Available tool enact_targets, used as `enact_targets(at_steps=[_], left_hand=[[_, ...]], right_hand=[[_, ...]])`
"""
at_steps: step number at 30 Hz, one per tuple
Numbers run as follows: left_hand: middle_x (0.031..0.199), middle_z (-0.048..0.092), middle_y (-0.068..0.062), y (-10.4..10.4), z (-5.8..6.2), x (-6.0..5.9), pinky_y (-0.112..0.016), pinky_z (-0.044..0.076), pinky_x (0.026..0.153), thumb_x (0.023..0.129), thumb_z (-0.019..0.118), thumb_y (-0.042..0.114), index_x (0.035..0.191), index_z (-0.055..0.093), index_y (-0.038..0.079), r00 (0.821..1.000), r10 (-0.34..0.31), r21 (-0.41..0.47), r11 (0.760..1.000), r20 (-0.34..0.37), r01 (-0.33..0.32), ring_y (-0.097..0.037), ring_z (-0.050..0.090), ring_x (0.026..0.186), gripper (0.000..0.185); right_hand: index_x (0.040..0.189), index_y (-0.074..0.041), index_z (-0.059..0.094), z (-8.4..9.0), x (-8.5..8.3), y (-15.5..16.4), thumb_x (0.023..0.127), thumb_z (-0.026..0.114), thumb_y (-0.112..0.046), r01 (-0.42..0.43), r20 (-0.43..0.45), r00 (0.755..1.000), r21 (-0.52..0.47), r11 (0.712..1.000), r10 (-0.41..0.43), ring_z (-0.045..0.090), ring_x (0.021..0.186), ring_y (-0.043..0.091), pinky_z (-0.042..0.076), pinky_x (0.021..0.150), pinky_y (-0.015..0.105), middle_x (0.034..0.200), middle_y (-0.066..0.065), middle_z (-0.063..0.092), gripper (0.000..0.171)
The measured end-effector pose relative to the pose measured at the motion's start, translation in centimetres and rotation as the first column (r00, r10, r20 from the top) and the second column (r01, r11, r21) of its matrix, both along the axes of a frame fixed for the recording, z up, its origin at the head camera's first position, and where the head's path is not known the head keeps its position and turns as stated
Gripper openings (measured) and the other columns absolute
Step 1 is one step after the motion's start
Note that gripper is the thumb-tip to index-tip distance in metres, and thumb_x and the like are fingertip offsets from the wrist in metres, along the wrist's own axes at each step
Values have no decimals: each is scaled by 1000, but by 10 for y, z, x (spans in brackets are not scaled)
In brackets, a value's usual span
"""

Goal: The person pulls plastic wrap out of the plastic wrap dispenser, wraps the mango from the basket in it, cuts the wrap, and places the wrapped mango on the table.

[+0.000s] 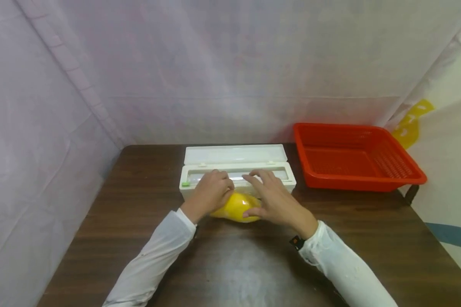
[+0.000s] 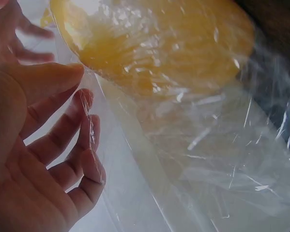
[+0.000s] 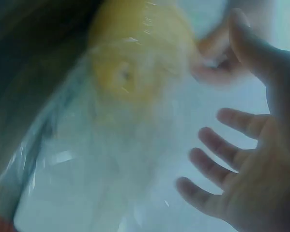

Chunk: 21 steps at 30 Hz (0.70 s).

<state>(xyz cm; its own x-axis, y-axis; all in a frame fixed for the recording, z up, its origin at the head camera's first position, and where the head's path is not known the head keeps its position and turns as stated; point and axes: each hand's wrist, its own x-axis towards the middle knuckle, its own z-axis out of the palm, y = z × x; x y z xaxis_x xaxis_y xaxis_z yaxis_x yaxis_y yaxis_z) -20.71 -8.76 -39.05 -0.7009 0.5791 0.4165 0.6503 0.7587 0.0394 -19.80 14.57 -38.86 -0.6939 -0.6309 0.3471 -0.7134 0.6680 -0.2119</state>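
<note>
A smooth yellow fruit (image 1: 236,207) lies in front of the white cling film dispenser (image 1: 238,167), whose lid stands raised. Clear cling film (image 2: 222,140) covers the fruit and spreads in wrinkles past it. My left hand (image 1: 212,192) is at the fruit's left side, pinching a gathered edge of the film between thumb and fingers. On the other side is my right hand (image 1: 272,200), its fingers spread and apart, holding nothing. In the right wrist view, a dark spot shows at one end of the fruit through the film.
A red plastic basket (image 1: 365,181) stands at the back right of the dark wooden table (image 1: 138,213). A green slider (image 1: 185,184) sits at the dispenser's left end. White sheeting (image 1: 230,76) hangs behind the table and along its sides.
</note>
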Motion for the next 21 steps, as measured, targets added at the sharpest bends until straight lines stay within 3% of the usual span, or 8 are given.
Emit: enact_targets(at_steps=[4, 13, 21], left_hand=[[88, 72, -2, 1, -2, 1, -36, 54, 78, 89, 71, 13, 90, 78, 12, 1000, -13, 15, 1000, 15, 13, -22, 63, 83, 7], [91, 77, -1, 3, -2, 11, -36, 54, 78, 93, 68, 11, 95, 76, 11, 984, -24, 62, 998, 175, 13, -19, 64, 79, 9], [103, 76, -4, 4, 3, 18, -34, 58, 87, 90, 74, 14, 113, 74, 10, 967, -96, 152, 986, 237, 60, -19, 71, 91, 24]], right_hand=[[144, -9, 52, -8, -7, -19, 70, 87, -55, 2, -23, 1000, 73, 997, 0, 53, 115, 29, 46, 89, 47, 126, 10, 57, 94], [130, -4, 63, -6, -13, -18, 74, 90, -35, -1, 160, 987, 26, 1000, -4, 67, 84, 19, 56, 81, 38, 94, 3, 73, 70], [103, -11, 77, -10, -11, -14, 78, 88, -33, -24, 93, 995, 6, 1000, 24, 63, 82, 16, 55, 76, 34, 96, 0, 66, 36]])
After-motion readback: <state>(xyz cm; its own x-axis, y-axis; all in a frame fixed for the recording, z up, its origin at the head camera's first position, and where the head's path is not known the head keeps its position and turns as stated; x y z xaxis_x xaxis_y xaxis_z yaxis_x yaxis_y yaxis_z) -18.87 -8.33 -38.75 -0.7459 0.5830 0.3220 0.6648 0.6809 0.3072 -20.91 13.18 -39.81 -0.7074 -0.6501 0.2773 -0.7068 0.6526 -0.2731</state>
